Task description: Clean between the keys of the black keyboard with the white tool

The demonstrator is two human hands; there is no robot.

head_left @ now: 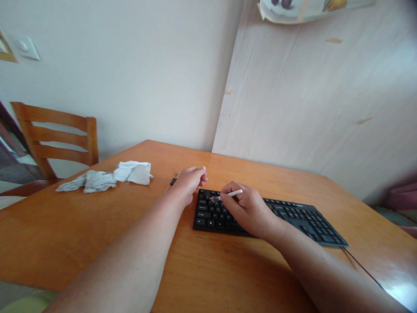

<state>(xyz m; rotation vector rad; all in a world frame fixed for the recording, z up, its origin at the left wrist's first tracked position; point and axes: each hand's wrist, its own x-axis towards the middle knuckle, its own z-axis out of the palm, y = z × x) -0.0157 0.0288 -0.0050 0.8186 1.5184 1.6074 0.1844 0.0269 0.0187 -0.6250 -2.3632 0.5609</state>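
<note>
A black keyboard [211, 217] lies on the wooden table, its left end in front of me. Over its left keys, my right hand [246, 208] is closed round a small brush [235, 193] with a white handle. The bristles point left and reach the upper left keys, though contact is hard to tell. Beside the keyboard's upper left corner, my left hand [192, 180] is closed, thumb on top and fingers curled. Nothing shows in it; the inside of the palm is hidden. My right hand and forearm cover part of the keyboard's middle.
Crumpled white cloths or tissues [100, 179] lie on the table's left. A small dark object [173, 181] with a thin stick rests behind my left wrist. The keyboard's cable [361, 267] runs off the right. A wooden chair [61, 137] stands beyond, and walls rise behind the table.
</note>
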